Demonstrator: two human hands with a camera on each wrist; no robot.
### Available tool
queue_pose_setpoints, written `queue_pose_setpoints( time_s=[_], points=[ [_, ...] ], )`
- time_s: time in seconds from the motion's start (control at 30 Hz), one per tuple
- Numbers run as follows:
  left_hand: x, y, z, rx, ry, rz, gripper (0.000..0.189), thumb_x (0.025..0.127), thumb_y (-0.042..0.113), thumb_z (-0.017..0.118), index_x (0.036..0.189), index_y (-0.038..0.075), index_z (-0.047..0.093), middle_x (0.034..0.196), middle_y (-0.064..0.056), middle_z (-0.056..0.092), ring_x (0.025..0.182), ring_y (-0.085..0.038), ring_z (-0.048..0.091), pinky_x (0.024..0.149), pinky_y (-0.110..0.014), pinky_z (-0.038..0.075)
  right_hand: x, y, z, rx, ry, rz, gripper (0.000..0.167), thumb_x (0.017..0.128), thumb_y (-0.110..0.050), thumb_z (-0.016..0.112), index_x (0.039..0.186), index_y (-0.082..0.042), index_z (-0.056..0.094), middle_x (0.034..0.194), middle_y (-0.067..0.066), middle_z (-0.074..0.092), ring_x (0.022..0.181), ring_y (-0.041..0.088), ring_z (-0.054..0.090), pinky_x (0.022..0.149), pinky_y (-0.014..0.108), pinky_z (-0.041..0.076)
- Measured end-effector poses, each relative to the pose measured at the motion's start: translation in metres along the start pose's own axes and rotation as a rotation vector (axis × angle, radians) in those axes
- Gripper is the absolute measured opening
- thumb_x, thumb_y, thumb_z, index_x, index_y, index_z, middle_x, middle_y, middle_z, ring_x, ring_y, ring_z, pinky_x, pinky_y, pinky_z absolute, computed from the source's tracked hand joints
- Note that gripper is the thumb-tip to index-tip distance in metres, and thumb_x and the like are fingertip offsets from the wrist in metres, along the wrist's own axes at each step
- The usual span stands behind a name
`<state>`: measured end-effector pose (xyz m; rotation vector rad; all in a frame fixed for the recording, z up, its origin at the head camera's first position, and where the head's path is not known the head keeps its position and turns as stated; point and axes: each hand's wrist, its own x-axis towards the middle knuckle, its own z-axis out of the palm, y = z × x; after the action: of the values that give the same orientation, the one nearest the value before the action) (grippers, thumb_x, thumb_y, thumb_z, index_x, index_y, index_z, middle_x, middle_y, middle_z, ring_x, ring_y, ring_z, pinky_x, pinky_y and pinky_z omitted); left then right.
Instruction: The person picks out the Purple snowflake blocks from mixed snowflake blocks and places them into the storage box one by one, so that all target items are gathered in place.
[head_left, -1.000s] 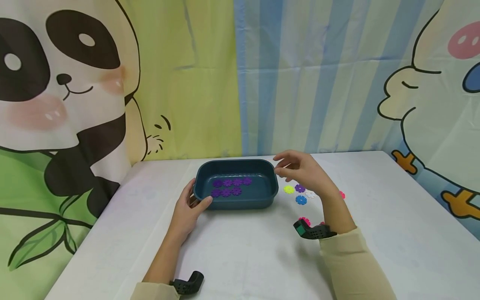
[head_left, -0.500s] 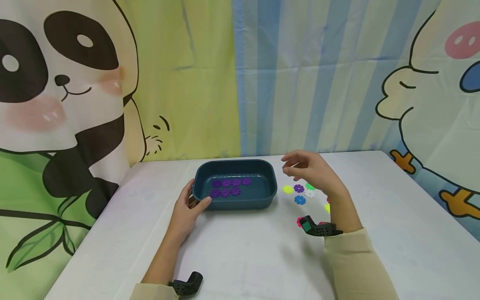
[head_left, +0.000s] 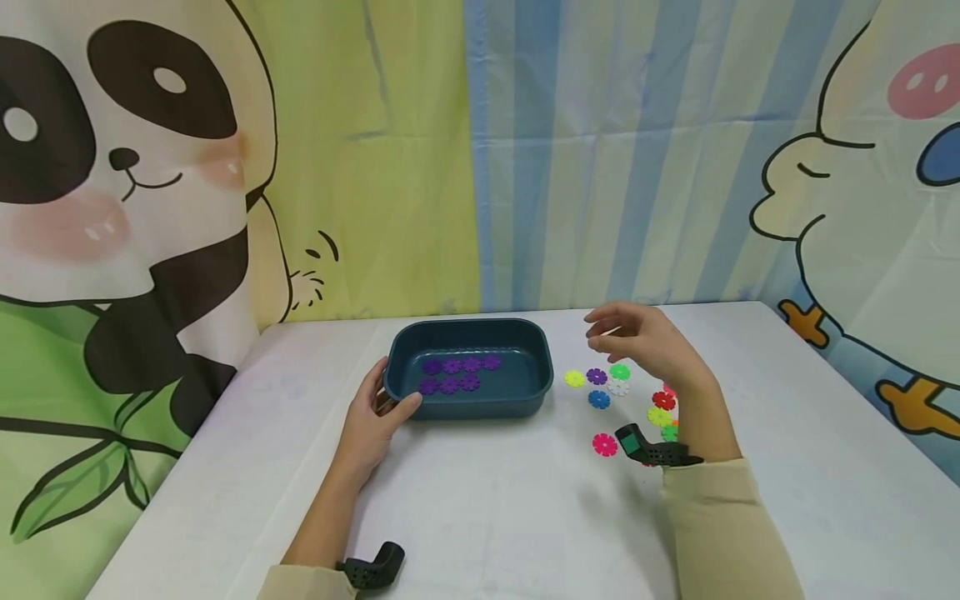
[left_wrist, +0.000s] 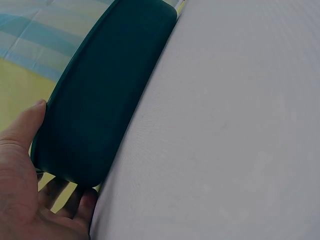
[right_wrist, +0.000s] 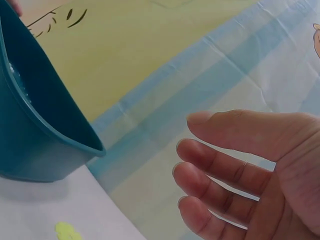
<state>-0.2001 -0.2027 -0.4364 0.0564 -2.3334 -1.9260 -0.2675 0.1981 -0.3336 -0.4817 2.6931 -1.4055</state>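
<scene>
A dark teal rectangular plastic basin (head_left: 480, 408) stands on the white table, with several purple flower-shaped discs (head_left: 452, 366) in two rows on its floor. My left hand (head_left: 381, 421) grips its left end; in the left wrist view the thumb (left_wrist: 31, 122) lies at the rim and the fingers curl about the end wall. To the right of the basin, my right hand (head_left: 641, 337) hovers above the table with loosely bent fingers. Nothing shows between its thumb and fingers (right_wrist: 220, 167) in the right wrist view. Below it lie a green disc (head_left: 619, 372) and a purple disc (head_left: 596, 377).
Scattered right of the basin are more discs: yellow (head_left: 574, 379), white (head_left: 618, 387), blue (head_left: 599, 400), red (head_left: 663, 401) and pink (head_left: 604, 445). The right wrist partly hides others. A printed curtain (head_left: 585, 167) hangs behind the table (head_left: 480, 508).
My right hand has moved right, away from the basin's right edge, uncovering the green, red and yellow discs. My left hand keeps its hold on the basin.
</scene>
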Motion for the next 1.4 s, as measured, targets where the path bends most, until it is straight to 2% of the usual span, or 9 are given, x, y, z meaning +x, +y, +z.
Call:
queue_pose_setpoints(
  time_s=[0.1,0.3,0.57,0.8,1.07,1.4],
  points=[
    [0.000,0.000,0.000,0.000,0.000,0.000,0.087,0.096,0.029,0.076,0.165,0.023,0.023,0.171,-0.007,0.026,0.150,-0.032,0.041,0.121,-0.045,0.038,-0.001,0.004,-0.003,0.011,0.001,0.024,0.043,0.097,-0.028,0.074,0.135,-0.012,0.063,0.126,0.016,0.068,0.110,0.032,0.069,0.090,0.045,0.061],
    [0.000,-0.001,0.000,0.002,0.001,-0.004,0.087,0.096,0.030,0.076,0.165,0.024,0.024,0.171,-0.007,0.027,0.150,-0.032,0.041,0.121,-0.045,0.038,-0.002,0.016,-0.007,0.014,-0.001,0.063,0.044,0.097,-0.027,0.073,0.137,-0.012,0.061,0.130,0.017,0.066,0.110,0.032,0.069,0.088,0.039,0.062],
    [0.000,-0.002,-0.001,0.008,0.001,-0.002,0.087,0.096,0.030,0.076,0.166,0.023,0.023,0.171,-0.007,0.027,0.150,-0.032,0.041,0.121,-0.045,0.038,0.000,0.035,-0.007,0.023,-0.007,0.116,0.047,0.097,-0.027,0.072,0.141,-0.012,0.060,0.136,0.019,0.063,0.119,0.037,0.065,0.094,0.048,0.061],
    [0.000,-0.002,0.000,0.010,-0.001,0.001,0.088,0.096,0.031,0.076,0.166,0.023,0.023,0.171,-0.007,0.027,0.149,-0.031,0.042,0.121,-0.046,0.038,0.005,0.054,-0.001,0.011,-0.025,0.172,0.051,0.096,-0.025,0.074,0.142,-0.010,0.059,0.138,0.019,0.062,0.123,0.036,0.062,0.094,0.043,0.061],
    [0.000,-0.001,-0.001,0.004,-0.002,0.008,0.090,0.095,0.035,0.077,0.166,0.025,0.023,0.170,-0.008,0.028,0.149,-0.031,0.042,0.121,-0.046,0.038,0.010,0.070,0.005,-0.005,-0.040,0.208,0.048,0.097,-0.021,0.072,0.141,-0.006,0.059,0.135,0.020,0.063,0.119,0.034,0.063,0.091,0.037,0.061],
    [-0.001,0.000,-0.001,-0.002,-0.003,-0.001,0.090,0.095,0.036,0.077,0.166,0.025,0.023,0.171,-0.007,0.026,0.150,-0.031,0.041,0.121,-0.045,0.039,0.014,0.075,0.014,-0.063,-0.054,0.259,0.044,0.096,-0.019,0.073,0.138,-0.008,0.062,0.132,0.021,0.064,0.106,0.028,0.062,0.081,0.029,0.058]
  ],
)
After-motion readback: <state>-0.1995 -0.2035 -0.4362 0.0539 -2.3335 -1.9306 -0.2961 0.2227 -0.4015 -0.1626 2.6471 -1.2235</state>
